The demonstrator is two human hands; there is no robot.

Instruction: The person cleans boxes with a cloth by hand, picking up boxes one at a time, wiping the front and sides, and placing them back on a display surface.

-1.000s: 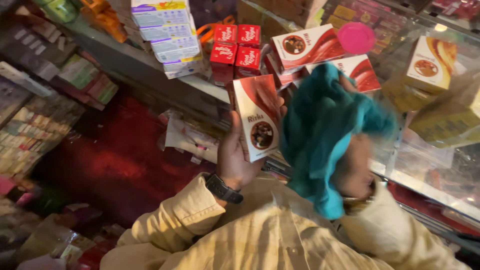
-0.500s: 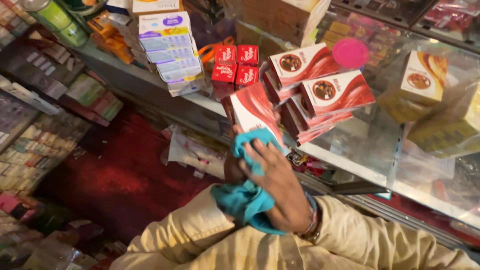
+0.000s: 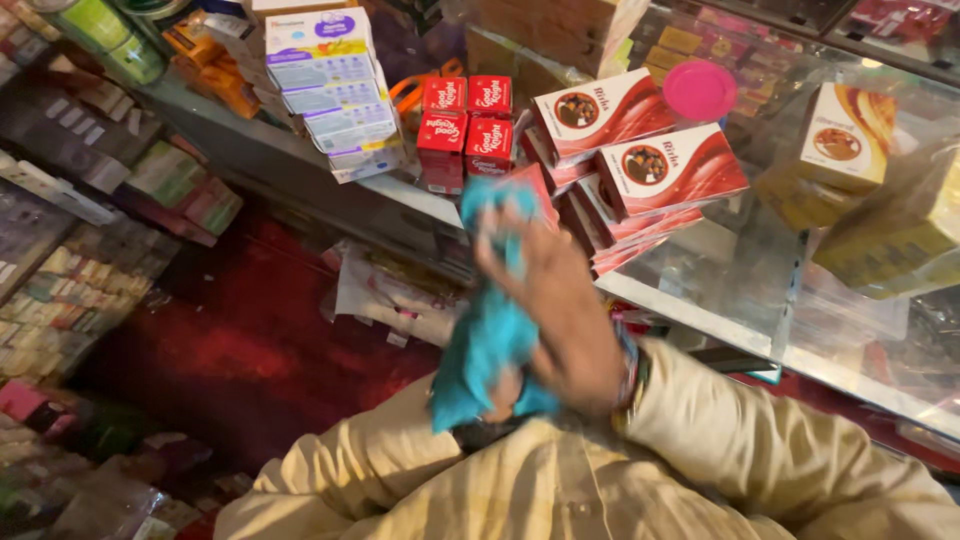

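A glass desk (image 3: 700, 300) carries red-and-white boxes (image 3: 670, 170), small red cartons (image 3: 467, 125), a pink lid (image 3: 700, 90) and stacked pale boxes (image 3: 335, 90) above a red floor (image 3: 250, 330).

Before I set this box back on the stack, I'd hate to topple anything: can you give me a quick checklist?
1. Right hand grips the teal cloth: ok.
2. Left hand's hold on a box: cannot tell, hidden behind the cloth.
3. Red-and-white boxes stacked steadily: not ok, fanned and tilted.
4. Pink lid clear of the hands: ok.
5. Glass counter has free space: ok.
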